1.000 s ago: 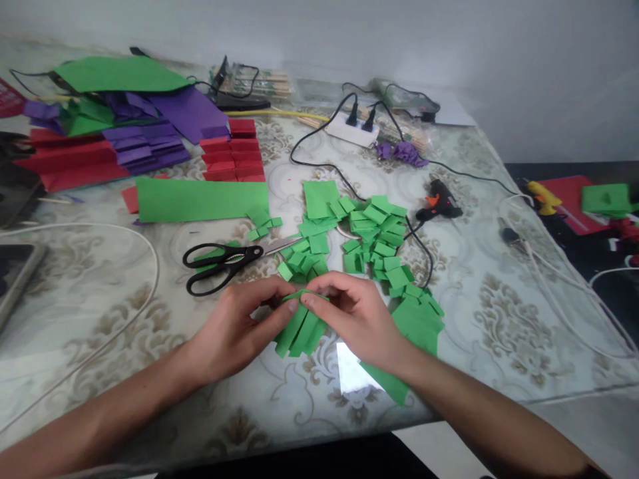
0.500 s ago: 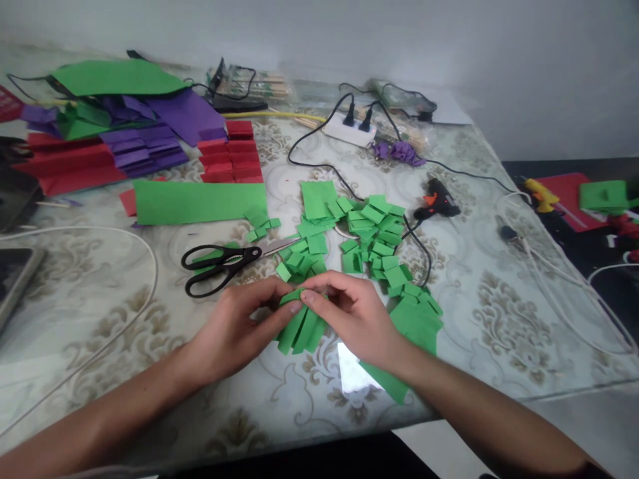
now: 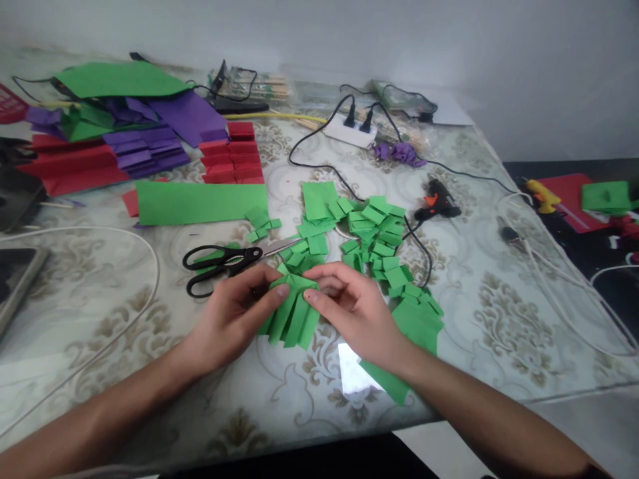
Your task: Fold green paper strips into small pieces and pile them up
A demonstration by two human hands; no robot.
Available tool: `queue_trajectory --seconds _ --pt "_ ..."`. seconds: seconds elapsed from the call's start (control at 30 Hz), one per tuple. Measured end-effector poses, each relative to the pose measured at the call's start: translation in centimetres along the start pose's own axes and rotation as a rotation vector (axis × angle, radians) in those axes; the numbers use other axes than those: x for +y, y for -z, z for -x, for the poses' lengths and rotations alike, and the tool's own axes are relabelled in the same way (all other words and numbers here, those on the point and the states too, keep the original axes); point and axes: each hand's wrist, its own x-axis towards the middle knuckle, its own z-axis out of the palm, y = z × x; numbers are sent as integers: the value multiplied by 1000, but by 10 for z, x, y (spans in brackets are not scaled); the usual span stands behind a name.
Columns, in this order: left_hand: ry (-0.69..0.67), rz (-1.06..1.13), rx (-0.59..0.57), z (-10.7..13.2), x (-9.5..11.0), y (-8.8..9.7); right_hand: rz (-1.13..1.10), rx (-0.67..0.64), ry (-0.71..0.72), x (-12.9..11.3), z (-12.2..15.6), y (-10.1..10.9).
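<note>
Between my two hands is a piece of pleated green paper (image 3: pixel 292 313), its folds fanning out toward me. My left hand (image 3: pixel 234 316) pinches its left upper edge between thumb and fingers. On the opposite edge, my right hand (image 3: pixel 357 309) grips the same paper, thumb on top. Black-handled scissors (image 3: pixel 234 261) lie just beyond my left hand, blades pointing right. Small folded green paper pieces (image 3: pixel 382 229) are heaped beyond my right hand. A larger green sheet (image 3: pixel 417 326) lies partly under my right wrist.
A long green strip (image 3: pixel 200 203) and folded red paper (image 3: pixel 232 153) lie at the back left, near purple paper (image 3: pixel 150 148). A black glue gun (image 3: pixel 438 199) rests at the right. Its cable runs near a white power strip (image 3: pixel 350 130). A white cable (image 3: pixel 154 266) curves across the left.
My hands have moved slightly apart along the pleated paper. More of its upper part now shows between my thumbs, and the folds spread wider.
</note>
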Motion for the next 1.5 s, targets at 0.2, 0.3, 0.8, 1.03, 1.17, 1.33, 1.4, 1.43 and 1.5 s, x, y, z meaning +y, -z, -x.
queue_trajectory --seconds 0.2,0.3,0.8,1.03,1.17,1.33,1.4,1.43,1.5 --pt "-4 18 -14 0 3 -1 54 1 26 4 0 1" --pt "10 24 -16 -1 3 -2 75 -1 38 5 0 1" --pt "-63 7 -10 2 -1 0 63 -6 21 5 1 -1" --pt "-115 21 -29 2 -1 -3 7 14 24 8 1 -4" --pt "-124 31 -20 2 -1 -3 38 11 17 11 2 -4" --pt "-123 9 -13 1 2 -2 68 22 33 10 4 -4" --pt "-111 25 -11 1 3 -1 72 29 38 9 4 -4" --pt "-103 28 -12 1 4 -1 71 31 38 8 3 -4" --pt "-98 29 -10 0 6 -1 59 31 33 8 3 -5"
